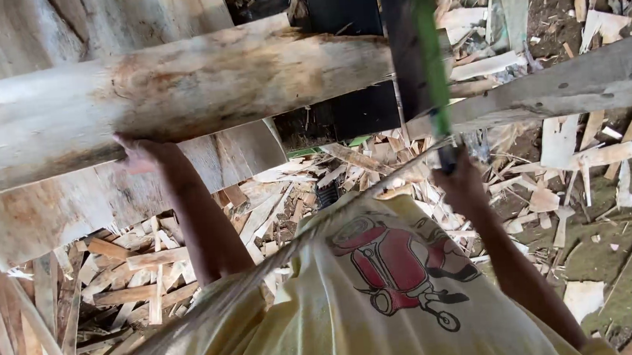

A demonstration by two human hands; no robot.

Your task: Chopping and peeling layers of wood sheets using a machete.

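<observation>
We press our left hand [139,154] flat-fingered against the underside of a peeled log [176,91] that lies across the view at chest height, fingers spread rather than clenched. Our right hand [458,179] is closed around the dark grip of a green-framed saw [430,58], whose frame rises upright just beside the log's cut end. Wood offcuts [152,270] litter the ground below.

log [162,99] cut off left, saw [426,51] blurred
</observation>
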